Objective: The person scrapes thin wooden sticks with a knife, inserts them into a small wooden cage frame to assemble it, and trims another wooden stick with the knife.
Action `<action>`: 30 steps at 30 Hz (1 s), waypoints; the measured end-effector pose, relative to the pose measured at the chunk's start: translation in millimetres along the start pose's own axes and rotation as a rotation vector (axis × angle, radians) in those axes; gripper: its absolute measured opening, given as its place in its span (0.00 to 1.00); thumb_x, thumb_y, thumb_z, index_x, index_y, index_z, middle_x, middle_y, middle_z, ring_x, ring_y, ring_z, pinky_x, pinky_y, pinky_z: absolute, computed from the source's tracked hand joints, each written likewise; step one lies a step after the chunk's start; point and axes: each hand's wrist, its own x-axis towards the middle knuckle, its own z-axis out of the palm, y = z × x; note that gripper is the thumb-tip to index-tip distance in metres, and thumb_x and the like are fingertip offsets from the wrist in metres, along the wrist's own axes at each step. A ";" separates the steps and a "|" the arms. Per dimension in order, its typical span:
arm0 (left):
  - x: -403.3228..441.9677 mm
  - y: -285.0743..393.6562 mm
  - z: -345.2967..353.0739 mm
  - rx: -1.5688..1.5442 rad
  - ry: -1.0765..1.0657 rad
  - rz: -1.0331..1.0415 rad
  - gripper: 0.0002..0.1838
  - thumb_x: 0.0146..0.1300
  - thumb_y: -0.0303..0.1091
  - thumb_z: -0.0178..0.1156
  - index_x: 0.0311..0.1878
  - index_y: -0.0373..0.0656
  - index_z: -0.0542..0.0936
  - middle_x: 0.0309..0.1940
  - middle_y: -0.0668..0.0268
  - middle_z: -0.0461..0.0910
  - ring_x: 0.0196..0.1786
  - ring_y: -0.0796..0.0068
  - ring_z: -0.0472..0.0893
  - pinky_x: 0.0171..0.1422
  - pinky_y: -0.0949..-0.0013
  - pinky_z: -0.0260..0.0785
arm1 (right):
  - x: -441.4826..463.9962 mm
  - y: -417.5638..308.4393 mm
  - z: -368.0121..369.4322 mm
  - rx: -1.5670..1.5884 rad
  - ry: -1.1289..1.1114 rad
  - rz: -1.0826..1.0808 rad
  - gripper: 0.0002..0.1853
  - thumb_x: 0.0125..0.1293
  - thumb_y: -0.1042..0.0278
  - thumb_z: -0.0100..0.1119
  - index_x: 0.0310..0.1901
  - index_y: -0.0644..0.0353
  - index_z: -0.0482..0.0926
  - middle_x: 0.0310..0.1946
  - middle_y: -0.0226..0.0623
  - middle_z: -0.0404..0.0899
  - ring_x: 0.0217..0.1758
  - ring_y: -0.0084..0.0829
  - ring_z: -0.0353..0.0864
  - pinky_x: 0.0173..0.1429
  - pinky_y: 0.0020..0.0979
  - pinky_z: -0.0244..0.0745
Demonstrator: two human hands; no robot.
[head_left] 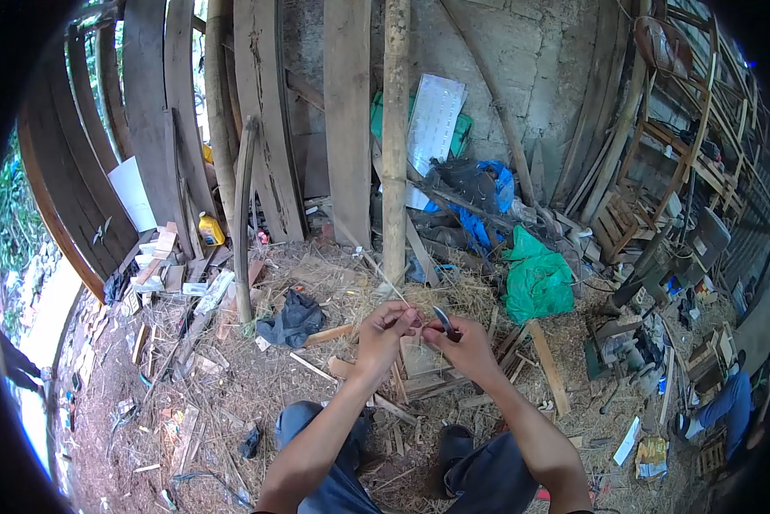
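Above the littered floor [222, 437], out beyond the knees: left hand [385, 337] with fingers pinched narrow on a thin pale strip [376, 268], near its lower end, length slanting up and away, apparently so the long part sits clear of the body. Right hand [466, 347] just beside, fingers wrapped round a dark knife [445, 322], tip upward; whether blade meets strip, cannot tell. Closeness probably gives control. Wood offcut [548, 368] lying right of the hands, dark cloth [292, 319] crumpled left. Green bag [539, 278] slumped toward the floor's far edge, where boards [346, 120] stand upright, perhaps to save ground. Floor's right edge: another person's leg [728, 407].
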 end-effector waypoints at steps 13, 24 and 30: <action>8.1 12.8 -16.4 -0.048 0.182 0.224 0.07 0.65 0.30 0.57 0.43 0.38 0.75 0.32 0.66 0.79 0.36 0.78 0.78 0.41 0.73 0.71 | 1.0 5.0 -31.9 -0.149 -0.189 0.051 0.09 0.59 0.67 0.65 0.36 0.65 0.82 0.27 0.30 0.81 0.30 0.16 0.74 0.37 0.23 0.69; -4.8 6.3 3.9 0.299 -0.148 0.086 0.08 0.63 0.28 0.59 0.42 0.35 0.80 0.27 0.68 0.79 0.28 0.84 0.75 0.34 0.77 0.68 | -0.2 -19.9 -15.4 0.522 -0.053 0.140 0.15 0.74 0.60 0.43 0.53 0.59 0.72 0.30 0.24 0.72 0.24 0.12 0.60 0.27 0.16 0.56; -13.0 12.9 12.3 0.565 -0.205 0.085 0.08 0.63 0.28 0.60 0.43 0.35 0.80 0.25 0.68 0.79 0.26 0.85 0.74 0.30 0.77 0.67 | 6.7 -5.5 -27.7 0.505 -0.028 0.106 0.13 0.72 0.64 0.46 0.51 0.61 0.73 0.29 0.23 0.69 0.20 0.11 0.56 0.22 0.16 0.50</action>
